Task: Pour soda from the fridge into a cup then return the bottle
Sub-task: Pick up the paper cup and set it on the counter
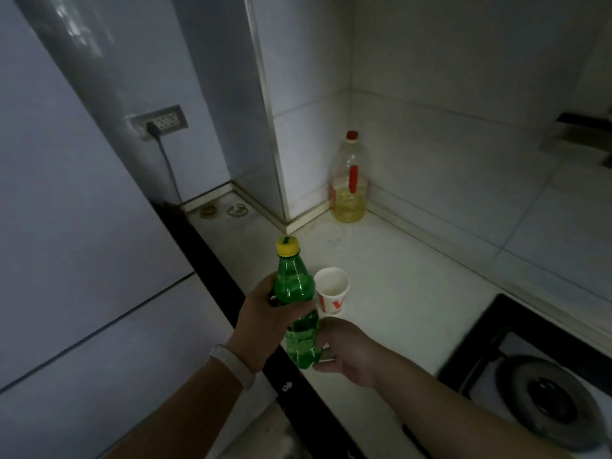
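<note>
Just left of the paper cup (332,289), touching or all but touching its side, a green soda bottle (295,286) is held upright with a slight lean, its yellow cap (287,245) still screwed on. The left grip (265,313) is wrapped round the middle of the bottle, the thumb across the front nearest the cup and the fingers curled behind. The right grip (347,352), in front of the cup and lower, closes round the bottle's base with the fingers under and around it. A pale band (231,366) sits on the left wrist.

The cup stands upright on the white counter (397,293), white with red lettering, its mouth open. Whether there is liquid in it cannot be told in the dim light.

Well behind the cup, in the tiled corner, stands a large clear oil bottle (349,183) with a red cap and handle, holding yellow oil in its lower part. To the right of the cup and nearer the person lies a gas stove (530,376) with a dark burner. Far left of the cup rises the pale fridge (66,226), and behind it a wall socket (162,122) has a plug in it.
</note>
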Tool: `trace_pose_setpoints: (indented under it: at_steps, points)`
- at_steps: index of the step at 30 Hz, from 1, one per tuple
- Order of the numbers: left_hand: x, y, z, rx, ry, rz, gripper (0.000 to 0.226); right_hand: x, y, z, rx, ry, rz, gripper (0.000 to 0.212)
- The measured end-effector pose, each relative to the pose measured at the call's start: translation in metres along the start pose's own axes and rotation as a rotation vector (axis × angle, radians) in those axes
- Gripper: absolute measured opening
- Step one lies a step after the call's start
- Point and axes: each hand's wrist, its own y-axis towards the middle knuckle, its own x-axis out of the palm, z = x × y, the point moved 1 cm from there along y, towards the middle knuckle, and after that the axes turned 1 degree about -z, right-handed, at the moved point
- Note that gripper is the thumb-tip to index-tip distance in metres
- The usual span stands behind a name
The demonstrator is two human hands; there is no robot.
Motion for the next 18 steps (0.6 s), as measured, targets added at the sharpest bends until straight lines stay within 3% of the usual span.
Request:
trace_pose_setpoints:
  at_steps: [8,14,18]
  points:
    - [0.004,0.056,-0.042,-0.046,-0.005,-0.065,0.037,-0.022,0.061,0.021,0.112,0.034,0.181,0.037]
    - [-0.009,0.101,-0.081,-0.159,-0.055,-0.133,0.033,-0.038,0.102,0.03,0.102,0.043,0.416,0.012]
    - [-0.016,0.123,-0.103,-0.215,-0.063,-0.181,0.033,-0.054,0.12,0.035,0.097,0.097,0.596,0.014]
